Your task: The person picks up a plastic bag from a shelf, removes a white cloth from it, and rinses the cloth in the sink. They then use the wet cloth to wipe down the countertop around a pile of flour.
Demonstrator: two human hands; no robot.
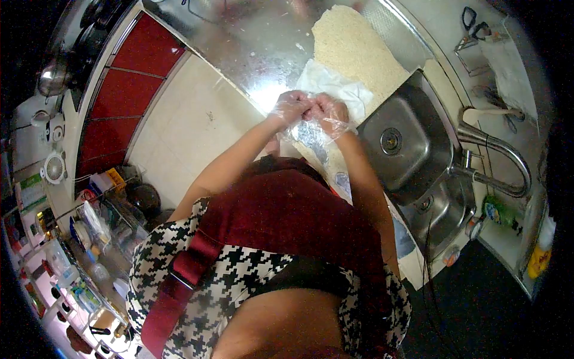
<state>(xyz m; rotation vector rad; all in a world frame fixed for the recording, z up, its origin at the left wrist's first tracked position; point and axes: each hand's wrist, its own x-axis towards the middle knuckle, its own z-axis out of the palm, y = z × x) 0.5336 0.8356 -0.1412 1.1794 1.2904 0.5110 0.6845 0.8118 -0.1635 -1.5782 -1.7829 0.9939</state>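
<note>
My left hand (pixel 290 108) and my right hand (pixel 330 112) meet over the counter edge, both in clear plastic gloves. Fingers are curled and pinched together where the hands touch; whatever lies between them is hidden or too small to name. Just beyond them a crumpled white cloth or sheet (pixel 336 85) lies on a speckled beige board or mat (pixel 350 42). Loose glove plastic hangs around both wrists. Below the hands, a shiny patch (pixel 317 140) shows at the counter edge.
A double-bowl steel sink (pixel 402 122) with a curved tap (pixel 508 158) is at my right. Scissors (pixel 472 24) stand near the back wall. To the left are red cabinet doors (pixel 140 51), the pale floor (pixel 185 116), a small fan (pixel 55 167) and crowded shelves (pixel 89 239).
</note>
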